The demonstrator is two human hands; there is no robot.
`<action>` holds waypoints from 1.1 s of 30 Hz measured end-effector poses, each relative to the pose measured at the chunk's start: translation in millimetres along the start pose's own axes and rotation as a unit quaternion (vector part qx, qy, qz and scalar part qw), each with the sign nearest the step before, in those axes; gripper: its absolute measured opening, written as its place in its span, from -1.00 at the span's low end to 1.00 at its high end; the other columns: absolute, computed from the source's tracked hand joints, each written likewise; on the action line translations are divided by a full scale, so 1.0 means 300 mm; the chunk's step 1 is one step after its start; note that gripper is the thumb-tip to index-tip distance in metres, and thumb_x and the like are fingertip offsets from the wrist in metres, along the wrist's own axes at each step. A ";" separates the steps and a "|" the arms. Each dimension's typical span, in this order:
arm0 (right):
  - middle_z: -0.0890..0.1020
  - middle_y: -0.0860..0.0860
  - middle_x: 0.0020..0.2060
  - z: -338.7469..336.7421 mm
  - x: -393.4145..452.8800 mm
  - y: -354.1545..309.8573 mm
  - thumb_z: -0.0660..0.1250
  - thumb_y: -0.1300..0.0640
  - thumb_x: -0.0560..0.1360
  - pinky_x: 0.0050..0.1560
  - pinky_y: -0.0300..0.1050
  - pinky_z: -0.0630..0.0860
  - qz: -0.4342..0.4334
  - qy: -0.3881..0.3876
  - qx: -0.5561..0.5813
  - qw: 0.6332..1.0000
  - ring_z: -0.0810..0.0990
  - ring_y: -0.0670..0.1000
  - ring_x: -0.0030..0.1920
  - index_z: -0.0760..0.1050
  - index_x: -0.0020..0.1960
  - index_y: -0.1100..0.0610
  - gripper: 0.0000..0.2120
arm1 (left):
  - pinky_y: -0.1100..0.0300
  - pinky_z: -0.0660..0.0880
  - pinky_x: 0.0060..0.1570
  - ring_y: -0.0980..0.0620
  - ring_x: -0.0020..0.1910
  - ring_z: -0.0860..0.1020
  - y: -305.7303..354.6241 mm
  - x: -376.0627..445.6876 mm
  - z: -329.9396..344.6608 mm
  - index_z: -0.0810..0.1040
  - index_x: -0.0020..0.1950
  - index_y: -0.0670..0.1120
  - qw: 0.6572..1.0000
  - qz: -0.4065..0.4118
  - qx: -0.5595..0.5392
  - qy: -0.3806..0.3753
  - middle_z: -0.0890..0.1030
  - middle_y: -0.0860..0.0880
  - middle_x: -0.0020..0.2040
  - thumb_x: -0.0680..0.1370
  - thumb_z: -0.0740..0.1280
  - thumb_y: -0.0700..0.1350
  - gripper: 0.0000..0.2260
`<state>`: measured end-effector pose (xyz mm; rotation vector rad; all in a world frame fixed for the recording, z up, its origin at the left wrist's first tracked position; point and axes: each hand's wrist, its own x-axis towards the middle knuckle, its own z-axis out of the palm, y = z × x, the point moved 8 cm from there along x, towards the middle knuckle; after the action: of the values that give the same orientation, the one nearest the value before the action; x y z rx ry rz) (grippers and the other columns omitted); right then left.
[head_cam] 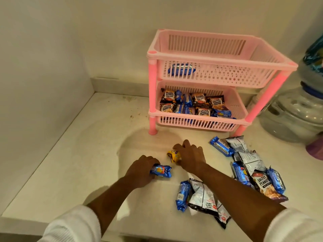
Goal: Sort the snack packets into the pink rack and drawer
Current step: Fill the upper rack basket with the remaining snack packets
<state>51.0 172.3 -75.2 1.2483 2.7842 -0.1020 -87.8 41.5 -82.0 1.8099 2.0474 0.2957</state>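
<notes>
Blue packet [161, 170] in left hand [141, 172], yellow packet [173, 155] in right hand [190, 156].

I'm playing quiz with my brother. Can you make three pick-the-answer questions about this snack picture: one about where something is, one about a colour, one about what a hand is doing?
1. Where is the lone blue biscuit packet in the pink rack?
A. top basket
B. bottom basket
C. under the rack

2. What colour is the packet under the right hand?
A. green
B. yellow
C. white

3. What is the left hand doing?
A. lying flat and empty
B. pointing at the wall
C. gripping a blue Good Day packet

Answers:
1 A, it shows through the top basket's holes.
2 B, yellow wrapper peeks out beside the fingers.
3 C, the fingers curl round the packet's end.
</notes>
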 end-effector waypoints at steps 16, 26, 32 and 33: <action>0.62 -0.27 -0.13 -0.574 -0.271 0.132 0.48 -0.48 0.17 -0.21 -0.29 0.57 0.098 0.313 0.378 0.866 0.60 -0.27 -0.14 0.45 0.07 -0.18 -0.39 | 0.44 0.51 -0.15 0.29 -0.05 0.56 0.244 0.051 -0.571 0.48 0.17 0.08 0.940 0.118 -0.246 0.205 0.59 0.13 0.06 0.41 0.54 0.01 -0.60; 0.56 -0.24 0.01 -1.272 -0.267 0.254 0.45 -0.09 0.46 -0.14 -0.39 0.43 -0.011 0.401 0.318 0.859 0.56 -0.15 0.00 0.45 0.21 -0.23 -0.65 | 0.12 0.48 0.12 0.04 0.14 0.53 0.611 0.094 -1.181 0.42 0.34 0.04 0.902 0.244 -0.135 0.329 0.55 0.04 0.20 0.54 0.32 0.04 -0.63; 0.63 0.03 0.10 -1.358 -0.018 0.476 0.58 0.12 0.31 0.06 -0.07 0.54 0.069 0.308 0.241 0.918 0.60 0.07 0.06 0.56 0.26 0.07 -0.47 | 0.02 0.54 0.02 -0.08 0.04 0.57 0.704 0.376 -1.308 0.43 0.30 -0.05 0.955 0.138 0.006 0.263 0.58 -0.10 0.18 0.51 0.41 -0.06 -0.61; 0.64 0.05 0.13 -1.359 0.012 0.500 0.61 0.15 0.27 0.09 -0.04 0.55 0.081 0.296 0.209 0.929 0.60 0.09 0.09 0.57 0.26 0.07 -0.43 | 0.01 0.54 0.03 -0.10 0.05 0.57 0.716 0.425 -1.311 0.44 0.28 -0.07 0.963 0.116 0.036 0.242 0.58 -0.12 0.19 0.49 0.43 -0.07 -0.61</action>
<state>138.9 314.3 325.8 1.8754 3.2525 -0.3853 -71.3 236.5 340.9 2.1961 2.1688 0.8108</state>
